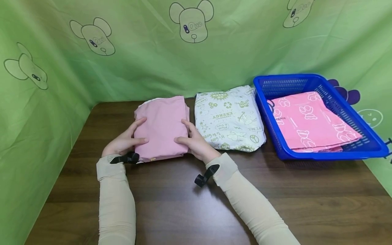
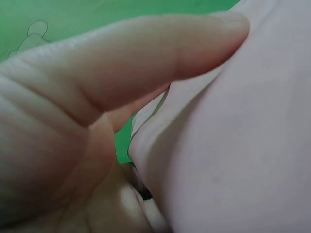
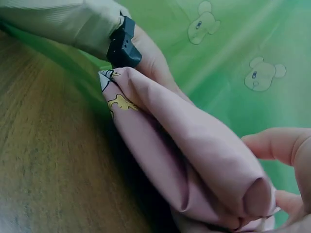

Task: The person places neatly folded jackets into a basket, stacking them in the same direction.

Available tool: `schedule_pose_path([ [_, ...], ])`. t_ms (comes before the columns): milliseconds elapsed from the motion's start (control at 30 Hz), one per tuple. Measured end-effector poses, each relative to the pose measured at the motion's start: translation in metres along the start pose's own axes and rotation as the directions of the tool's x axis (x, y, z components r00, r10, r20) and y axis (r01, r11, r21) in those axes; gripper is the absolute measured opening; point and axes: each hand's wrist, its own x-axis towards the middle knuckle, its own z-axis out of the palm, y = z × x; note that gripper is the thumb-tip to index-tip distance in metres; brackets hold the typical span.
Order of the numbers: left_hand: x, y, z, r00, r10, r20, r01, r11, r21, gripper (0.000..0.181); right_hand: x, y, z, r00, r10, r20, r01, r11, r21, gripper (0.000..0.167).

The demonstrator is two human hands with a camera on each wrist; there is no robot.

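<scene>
Soft pink fabric, folded into a thick square bundle point(image 1: 162, 126), lies at the left of the tabletop point(image 1: 171, 211), and we have it between our two hands. To do this well, we would say, the sides want even, light pressure so that the layers stay aligned and the middle does not buckle. In the right wrist view the near edge shows a loose, rolled fold and a gap between layers; we judge that these call for smoothing and tucking, with the whole stack supported so that nothing slips out.

Our left hand point(image 1: 124, 139) grips the left side, thumb and index finger parted, their tips over the top layer. Our right hand point(image 1: 197, 141) mirrors it on the right side, thumb and index finger likewise apart and touching the cloth. So the bundle sits directly between the two sets of fingers, its top centre uncovered. The remaining fingers are mostly hidden, and we cannot tell how far they reach beneath. Just beyond the right hand lies a white printed bundle point(image 1: 229, 119), next to the blue basket point(image 1: 333, 156).
</scene>
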Motion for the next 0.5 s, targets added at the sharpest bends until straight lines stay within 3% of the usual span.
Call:
schedule_pose_path([
  [267,0.0035,-0.0085,-0.0017,0.996,0.078,0.039,-0.076,0.996,-0.054,0.084,0.0,0.0046,-0.0003,0.997,0.058,0.055,-0.064,0.993,0.098,0.092],
  [500,0.0054,-0.0078,0.0011,0.996,0.078,0.042,-0.073,0.992,-0.104,0.08,0.0019,0.008,0.0005,0.995,0.08,0.061,-0.088,0.985,0.146,0.095],
])
